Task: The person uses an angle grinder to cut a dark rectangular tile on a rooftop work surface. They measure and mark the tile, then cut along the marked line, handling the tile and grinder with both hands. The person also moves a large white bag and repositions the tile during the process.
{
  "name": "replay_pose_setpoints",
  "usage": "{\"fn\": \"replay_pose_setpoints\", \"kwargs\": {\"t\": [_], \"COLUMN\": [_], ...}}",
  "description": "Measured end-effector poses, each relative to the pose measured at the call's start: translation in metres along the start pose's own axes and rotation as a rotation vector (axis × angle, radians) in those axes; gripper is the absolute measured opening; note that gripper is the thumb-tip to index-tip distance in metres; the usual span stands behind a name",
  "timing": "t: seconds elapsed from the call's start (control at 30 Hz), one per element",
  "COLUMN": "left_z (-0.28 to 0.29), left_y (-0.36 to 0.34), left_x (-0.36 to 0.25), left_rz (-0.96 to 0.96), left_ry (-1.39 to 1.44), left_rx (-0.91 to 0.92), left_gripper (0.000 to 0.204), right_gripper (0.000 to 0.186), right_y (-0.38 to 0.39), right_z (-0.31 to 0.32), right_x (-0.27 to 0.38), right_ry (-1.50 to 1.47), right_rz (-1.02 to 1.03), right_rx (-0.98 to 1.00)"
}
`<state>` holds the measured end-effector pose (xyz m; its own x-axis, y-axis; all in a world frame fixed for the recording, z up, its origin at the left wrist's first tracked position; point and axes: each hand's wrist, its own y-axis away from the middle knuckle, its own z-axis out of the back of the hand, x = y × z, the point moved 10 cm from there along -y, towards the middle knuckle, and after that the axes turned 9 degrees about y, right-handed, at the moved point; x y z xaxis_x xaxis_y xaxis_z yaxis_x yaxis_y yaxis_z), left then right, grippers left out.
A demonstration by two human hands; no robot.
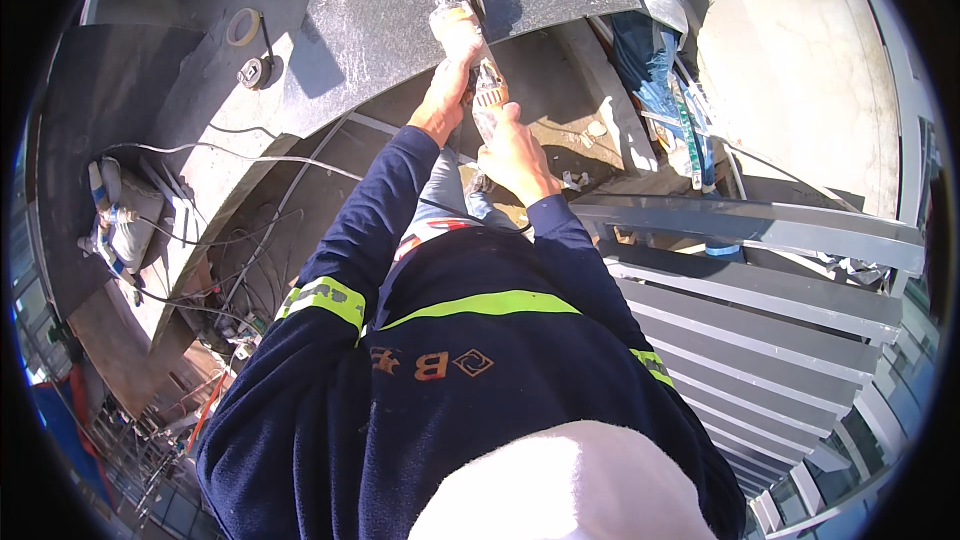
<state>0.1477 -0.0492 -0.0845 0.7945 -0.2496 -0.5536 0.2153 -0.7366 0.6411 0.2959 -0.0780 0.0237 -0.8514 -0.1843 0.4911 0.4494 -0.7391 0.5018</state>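
I hold a dusty orange and grey angle grinder [488, 85] with both hands, its disc at the edge region of a dark speckled slab [360, 10], where pale dust sprays upward. My left hand [450, 65] is closed around the front part of the grinder. My right hand [515, 150] grips the body lower down, nearer me. The dark lower part of the disc is partly hidden by the tool. My legs show under the slab's near edge.
A tape roll [243, 27] and tape measure [254, 71] lie at left. Cables [235, 147] cross the left side. Blue sheeting [645, 60] and a pale concrete surface [790, 60] are at right. Grey metal railings [760, 340] stand at lower right.
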Motion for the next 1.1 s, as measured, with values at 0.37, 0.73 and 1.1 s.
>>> {"fn": "replay_pose_setpoints", "kwargs": {"t": [0.37,0.73,1.1], "left_z": [-0.013,0.001,-0.026], "left_y": [0.035,0.000,0.049], "left_x": [0.015,0.008,0.026], "left_rz": [0.017,0.007,0.047], "left_ry": [0.062,0.076,0.154], "left_rx": [0.058,-0.012,0.172], "left_gripper": [0.039,0.045,0.032], "right_gripper": [0.060,0.060,0.060], "right_y": [0.034,-0.002,0.033], "right_z": [-0.001,-0.007,-0.005], "right_x": [-0.009,-0.007,-0.015], "right_ry": [-0.017,0.005,-0.022], "right_rz": [-0.028,0.004,-0.011], "right_rx": [0.023,-0.010,0.020]}}
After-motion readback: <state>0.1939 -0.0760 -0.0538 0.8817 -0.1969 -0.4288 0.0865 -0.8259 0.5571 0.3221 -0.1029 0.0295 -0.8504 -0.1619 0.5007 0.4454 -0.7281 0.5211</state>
